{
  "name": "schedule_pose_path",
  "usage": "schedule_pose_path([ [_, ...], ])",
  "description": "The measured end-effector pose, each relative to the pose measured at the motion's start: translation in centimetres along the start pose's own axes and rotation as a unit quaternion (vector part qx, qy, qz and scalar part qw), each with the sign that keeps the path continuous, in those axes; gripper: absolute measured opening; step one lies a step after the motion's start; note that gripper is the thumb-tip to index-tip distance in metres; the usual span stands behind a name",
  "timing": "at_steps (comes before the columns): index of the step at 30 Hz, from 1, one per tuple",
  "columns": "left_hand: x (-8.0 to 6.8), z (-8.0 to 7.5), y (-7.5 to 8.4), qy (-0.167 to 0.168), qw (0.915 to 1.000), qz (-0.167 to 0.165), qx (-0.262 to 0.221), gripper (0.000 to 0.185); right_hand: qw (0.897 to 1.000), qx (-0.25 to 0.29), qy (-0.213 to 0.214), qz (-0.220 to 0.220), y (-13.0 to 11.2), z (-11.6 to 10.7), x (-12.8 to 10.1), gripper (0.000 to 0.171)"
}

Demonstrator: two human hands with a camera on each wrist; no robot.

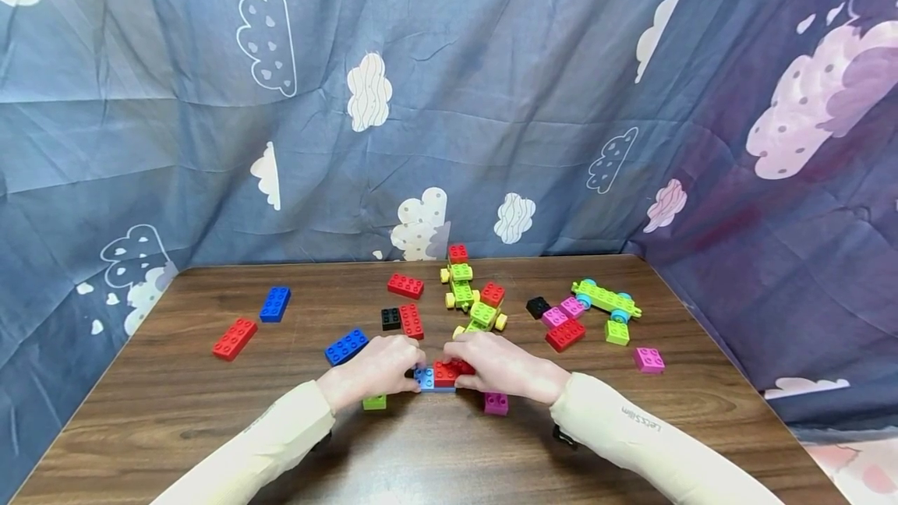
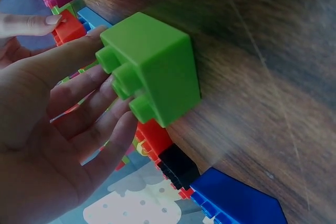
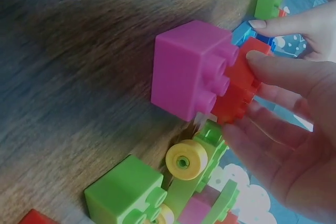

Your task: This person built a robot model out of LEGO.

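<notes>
A red brick is sitting studs-up on top of a light blue brick, the two lying together on the wooden bench near its front edge. The red one is covering most of the blue one (only the blue brick's left end is showing). The left hand is touching the blue end, while the right hand is gripping the red brick from the other side.

Just under the left hand sits a green brick; a magenta brick sits under the right hand. Beyond the hands, a wheeled green chassis and a blue brick lie on the worktop.
</notes>
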State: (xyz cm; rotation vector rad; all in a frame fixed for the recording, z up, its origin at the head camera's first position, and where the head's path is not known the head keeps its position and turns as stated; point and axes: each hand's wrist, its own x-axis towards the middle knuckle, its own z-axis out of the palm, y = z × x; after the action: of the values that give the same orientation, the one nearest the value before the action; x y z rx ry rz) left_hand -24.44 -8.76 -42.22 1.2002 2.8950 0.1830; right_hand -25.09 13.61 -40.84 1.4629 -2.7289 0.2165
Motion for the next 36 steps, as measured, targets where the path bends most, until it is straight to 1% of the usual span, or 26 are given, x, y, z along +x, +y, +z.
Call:
schedule_pose_path([
  [5, 0.09, -0.11, 0.07, -0.005, 1.0, -0.002, -0.007, 0.022, 1.0, 0.003, -0.002, 0.007, 0.09, 0.07, -0.2, 0.023],
  [9, 0.07, -0.17, 0.11, -0.01, 0.9999, -0.002, -0.009, 0.022, 1.0, 0.005, -0.004, 0.002, 0.14, 0.16, -0.16, 0.022],
  [16, 0.1, -0.17, 0.12, -0.015, 0.9997, -0.009, -0.017, 0.023, 0.999, 0.031, -0.002, -0.006, 0.22, 0.14, 0.1, 0.013],
  [19, 0.1, -0.14, 0.16, -0.012, 0.9996, -0.011, -0.022, 0.022, 0.999, 0.038, -0.002, 0.0, 0.2, 0.21, 0.2, 0.01],
  [24, 0.16, -0.01, 0.14, -0.007, 0.9997, -0.007, -0.024, 0.022, 0.999, 0.048, -0.013, 0.016, 0.02, 0.16, 0.17, 0.012],
  [31, 0.19, -0.07, 0.09, -0.008, 0.9996, -0.006, -0.027, 0.021, 0.999, 0.046, -0.014, 0.017, -0.18, 0.05, 0.35, 0.011],
  [36, 0.35, -0.05, 0.12, -0.009, 0.9997, -0.004, -0.023, 0.021, 0.998, 0.048, -0.019, 0.025, -0.32, -0.08, 0.39, 0.012],
])
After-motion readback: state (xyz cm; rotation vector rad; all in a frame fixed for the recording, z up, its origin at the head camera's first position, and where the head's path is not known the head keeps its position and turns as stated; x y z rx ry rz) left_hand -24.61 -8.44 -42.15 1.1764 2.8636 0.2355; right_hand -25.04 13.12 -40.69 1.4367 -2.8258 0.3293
